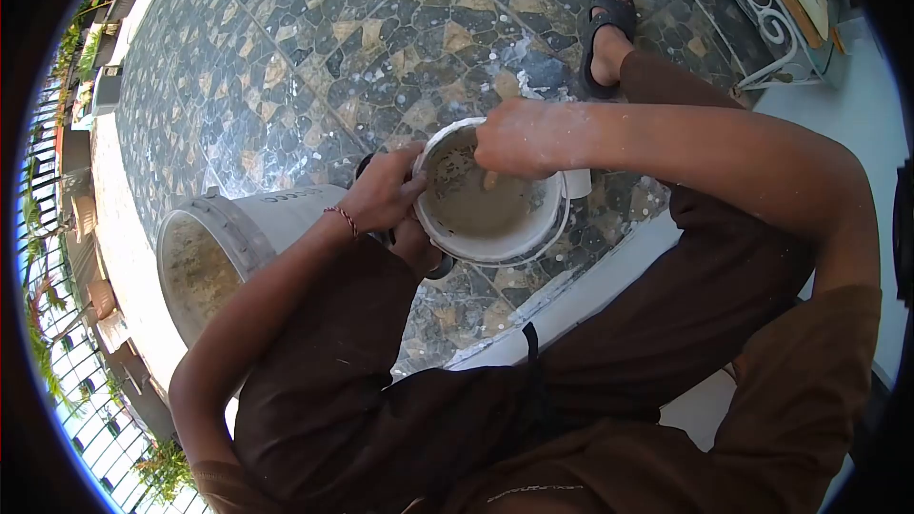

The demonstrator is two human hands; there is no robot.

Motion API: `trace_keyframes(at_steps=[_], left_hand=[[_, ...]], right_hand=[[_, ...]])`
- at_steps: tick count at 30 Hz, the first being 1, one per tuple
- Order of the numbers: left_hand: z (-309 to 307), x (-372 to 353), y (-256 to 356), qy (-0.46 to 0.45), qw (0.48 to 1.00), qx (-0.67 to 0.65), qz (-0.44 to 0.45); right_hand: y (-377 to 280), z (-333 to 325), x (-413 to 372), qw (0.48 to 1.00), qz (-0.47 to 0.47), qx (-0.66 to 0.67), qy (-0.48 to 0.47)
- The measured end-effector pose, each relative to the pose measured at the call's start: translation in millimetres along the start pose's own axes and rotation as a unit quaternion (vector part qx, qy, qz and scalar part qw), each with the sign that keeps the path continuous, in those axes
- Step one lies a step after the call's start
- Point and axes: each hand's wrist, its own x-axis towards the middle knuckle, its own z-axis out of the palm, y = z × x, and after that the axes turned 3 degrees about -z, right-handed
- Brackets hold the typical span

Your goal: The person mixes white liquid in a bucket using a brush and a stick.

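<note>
A small white bucket (553,214) is tilted toward me between my legs. Greyish wet material (481,211) lies in it, with darker lumps near the far wall. My left hand (383,188) grips the bucket's left rim, thumb over the edge. Over the far right rim reaches my right hand (514,141), its fingers curled and one fingertip pointing down into the bucket. Whatever that hand may hold is hidden by the hand itself. The bucket's thin wire handle (564,228) hangs at its right side.
A large whitish bucket (228,228) with residue inside leans at my left. White splashes (522,52) mark the patterned tile floor (381,0). A metal rack (776,33) stands at the right, a railing (43,200) at far left. My sandalled foot (609,38) is ahead.
</note>
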Motion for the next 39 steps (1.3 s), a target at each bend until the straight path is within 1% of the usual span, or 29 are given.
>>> trace_keyframes(at_steps=[1,2,3,4,5,7,8,9,11,12,13,15,16,18,19,21,22,24,25,27,28,30,31,33,34,36,37,39], left_hand=[[6.4,3.5,-3.1,0.000,1.000,-0.009,-0.005],[10.9,8.1,-8.2,0.022,0.999,0.034,0.033],[10.4,14.4,-13.2,0.048,0.993,0.080,0.073],[10.1,18.7,-18.3,0.048,0.991,0.098,0.072],[10.0,19.3,-22.4,0.050,0.993,0.088,0.066],[10.1,20.6,-29.5,0.054,0.987,0.132,0.070],[10.3,20.4,-30.4,0.057,0.984,0.155,0.060],[9.7,21.6,-31.2,0.059,0.987,0.143,0.054],[6.2,26.5,-35.8,0.031,0.984,0.170,0.034],[5.5,26.4,-38.6,0.042,0.982,0.181,0.030],[4.8,26.1,-37.7,0.043,0.984,0.173,0.026],[3.4,26.3,-34.4,0.021,0.975,0.220,0.015],[3.1,25.5,-33.4,0.021,0.977,0.214,0.010],[0.7,24.7,-30.2,0.020,0.974,0.225,0.020],[1.1,24.5,-31.0,0.017,0.975,0.222,0.021],[2.4,26.0,-32.5,0.037,0.975,0.216,0.031],[3.8,26.7,-33.7,0.033,0.976,0.215,0.031],[4.8,28.0,-36.0,0.040,0.977,0.209,0.029],[4.1,27.5,-35.3,0.039,0.977,0.209,0.028],[3.5,26.4,-34.2,0.038,0.972,0.228,0.032],[2.6,25.9,-33.4,0.036,0.973,0.225,0.032],[-0.7,24.9,-31.2,0.028,0.970,0.237,0.038],[0.0,24.8,-31.6,0.027,0.970,0.238,0.036],[0.5,24.7,-31.3,0.032,0.970,0.240,0.031],[0.8,24.8,-32.0,0.032,0.969,0.242,0.031],[1.7,25.1,-33.4,0.037,0.968,0.245,0.037],[2.0,25.8,-35.1,0.036,0.968,0.246,0.038],[4.5,27.2,-37.9,0.040,0.963,0.260,0.064]], right_hand=[[-1.0,10.9,1.9,1.000,-0.024,0.012,0.009],[-1.5,27.2,7.8,0.999,-0.035,0.012,0.004],[-0.5,41.2,14.0,0.999,-0.048,0.013,0.022],[-0.6,53.1,19.4,0.997,-0.060,0.015,0.038],[-2.2,60.9,22.9,0.997,-0.069,0.015,0.030],[-2.2,75.7,28.7,0.995,-0.054,0.015,0.086],[-5.7,80.7,30.5,0.989,-0.038,-0.014,0.143],[-7.9,85.3,33.6,0.990,-0.047,-0.013,0.134],[-13.2,84.8,40.0,0.990,0.010,-0.069,0.126],[-19.4,81.7,41.7,0.994,0.025,-0.070,0.077],[-27.4,78.4,44.5,0.995,0.018,-0.070,0.071],[-40.0,71.9,50.5,0.998,0.006,-0.045,-0.045],[-42.5,69.4,51.4,0.998,-0.001,-0.045,-0.049],[-45.3,64.6,51.4,0.998,-0.042,-0.002,-0.039],[-44.0,61.3,54.1,0.998,-0.043,0.001,-0.041],[-32.8,54.3,65.6,0.998,-0.060,0.032,-0.004],[-26.7,57.6,69.6,0.998,-0.060,0.035,-0.005],[-17.1,63.4,76.9,0.992,-0.048,0.064,0.097],[-17.9,61.5,78.2,0.992,-0.050,0.065,0.097],[-19.8,58.8,79.7,0.993,0.034,-0.061,0.098],[-21.7,54.6,78.6,0.993,0.033,-0.059,0.095],[-25.9,45.6,75.8,0.996,0.043,-0.073,-0.030],[-28.2,47.5,74.2,0.996,0.042,-0.072,-0.030],[-33.3,50.8,70.1,0.993,0.012,-0.048,-0.104],[-35.1,50.1,69.2,0.994,0.012,-0.048,-0.102],[-37.8,48.6,67.7,0.996,-0.003,0.029,-0.079],[-33.6,51.4,70.9,0.997,-0.002,0.029,-0.078],[-23.3,58.2,77.7,0.996,-0.044,0.077,0.006]])
